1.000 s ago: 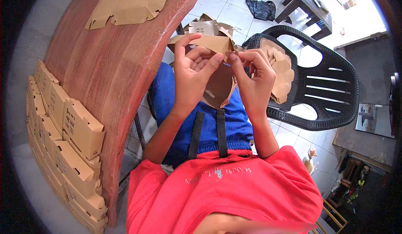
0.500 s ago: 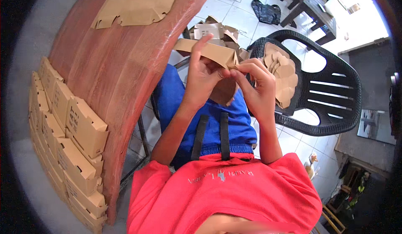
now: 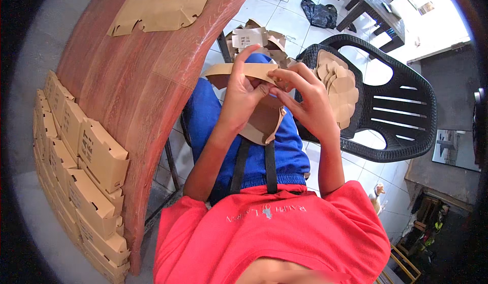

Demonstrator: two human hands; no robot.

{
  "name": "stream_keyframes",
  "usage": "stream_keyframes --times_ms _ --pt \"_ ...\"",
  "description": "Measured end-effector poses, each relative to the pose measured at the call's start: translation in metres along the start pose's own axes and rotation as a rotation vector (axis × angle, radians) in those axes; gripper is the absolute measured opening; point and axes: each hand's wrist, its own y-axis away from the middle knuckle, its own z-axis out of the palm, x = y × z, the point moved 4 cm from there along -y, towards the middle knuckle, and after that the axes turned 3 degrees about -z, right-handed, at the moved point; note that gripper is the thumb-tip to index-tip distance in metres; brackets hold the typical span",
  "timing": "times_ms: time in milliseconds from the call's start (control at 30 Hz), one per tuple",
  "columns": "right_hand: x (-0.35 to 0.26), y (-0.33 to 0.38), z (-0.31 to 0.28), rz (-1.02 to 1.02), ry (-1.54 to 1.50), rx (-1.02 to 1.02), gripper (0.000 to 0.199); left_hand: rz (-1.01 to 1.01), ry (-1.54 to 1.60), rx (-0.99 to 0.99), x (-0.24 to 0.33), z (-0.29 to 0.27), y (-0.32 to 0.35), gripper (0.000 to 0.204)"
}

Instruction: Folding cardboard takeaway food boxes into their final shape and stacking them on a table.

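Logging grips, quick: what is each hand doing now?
Left hand: closed on the cardboard blank.
Right hand: fingers pinching the same blank's top edge.

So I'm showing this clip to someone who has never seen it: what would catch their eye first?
First the two hands, left hand and right hand, meeting over the lap on a brown cardboard blank that they bend between them. Next, the row of folded cardboard boxes stacked along the far left edge of the reddish wooden table. On the right, a black plastic chair holds a pile of flat cut-outs.
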Motion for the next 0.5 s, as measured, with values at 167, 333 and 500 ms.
stream_keyframes --times_ms 167,333,500 --pt "0.005 0.001 0.008 0.071 0.034 0.032 0.027 0.141 -0.214 0.063 -0.001 -0.002 0.005 0.07" --pt "0.028 0.006 0.015 0.112 0.131 0.184 0.026 0.236 -0.666 0.103 -0.008 -0.003 0.015 0.063" --pt "0.026 -0.002 0.018 0.156 -0.172 0.17 0.028 0.338 -0.625 0.243 -0.005 0.0 0.015 0.067"
